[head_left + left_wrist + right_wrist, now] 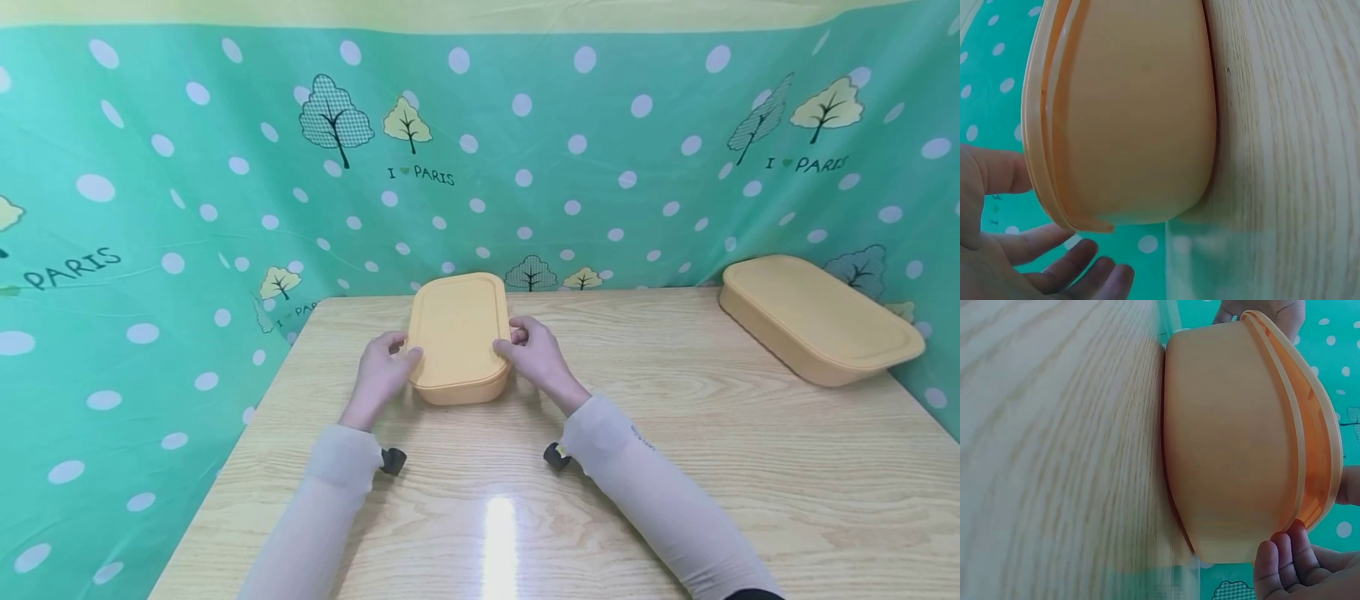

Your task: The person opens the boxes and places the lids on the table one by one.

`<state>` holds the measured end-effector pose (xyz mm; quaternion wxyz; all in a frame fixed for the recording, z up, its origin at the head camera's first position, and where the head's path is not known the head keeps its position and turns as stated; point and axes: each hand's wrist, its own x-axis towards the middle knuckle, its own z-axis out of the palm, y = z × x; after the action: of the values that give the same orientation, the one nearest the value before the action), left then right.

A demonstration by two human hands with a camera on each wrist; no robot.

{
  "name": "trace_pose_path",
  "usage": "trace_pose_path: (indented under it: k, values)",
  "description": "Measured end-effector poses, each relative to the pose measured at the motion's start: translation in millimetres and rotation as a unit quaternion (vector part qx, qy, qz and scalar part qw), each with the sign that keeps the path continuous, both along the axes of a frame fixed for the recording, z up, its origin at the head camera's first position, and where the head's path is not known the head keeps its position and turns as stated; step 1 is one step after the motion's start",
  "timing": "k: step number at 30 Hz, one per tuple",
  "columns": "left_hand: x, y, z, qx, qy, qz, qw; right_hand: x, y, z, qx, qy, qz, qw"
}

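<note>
A pale orange lidded food container (465, 392) stands on the table in front of me, its short side toward me. My left hand (381, 368) pinches the left edge of its lid (459, 325), thumb on top; in the left wrist view the index fingertip meets the rim while the other fingers hang free. On the opposite side my right hand (537, 354) holds the lid's right edge, thumb on top. The right wrist view shows the lid (1335, 450) tilted, with a gap between it and the container wall (1229, 444), and fingertips at the container's rim.
A larger container (821, 321) of the same colour, also lidded, sits at the table's back right corner. Green dotted cloth (570, 192) hangs behind and along the sides of the wooden table (645, 500). A small black device (555, 456) is on each wrist.
</note>
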<state>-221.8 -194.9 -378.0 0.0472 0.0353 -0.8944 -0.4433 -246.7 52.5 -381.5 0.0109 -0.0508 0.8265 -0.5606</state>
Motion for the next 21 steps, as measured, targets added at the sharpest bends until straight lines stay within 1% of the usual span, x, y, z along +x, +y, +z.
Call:
trace_pose_path:
  k: [5, 11, 14, 17, 21]
  values:
    - [4.7, 7, 3.9, -0.035, 0.035, -0.012, 0.9987, -0.6, 0, -1.0, -0.004, -0.001, 0.0, 1.0]
    - [12.2, 16, 9.5, -0.071, 0.081, -0.033, 0.9936, -1.8, 0, -2.6, -0.004, -0.003, 0.0, 1.0]
    - [15.8, 20, 12.3, -0.08, 0.112, -0.049, 0.9893, -1.6, 0, -2.0, -0.004, -0.001, -0.001, 1.0]
    - [18.3, 24, 14.9, -0.091, 0.144, -0.07, 0.9828, -1.3, 0, -1.5, -0.004, 0.0, 0.0, 1.0]
    - [21.1, 28, 17.5, -0.113, 0.165, -0.091, 0.9755, -1.2, 0, -1.4, -0.004, 0.0, 0.002, 1.0]
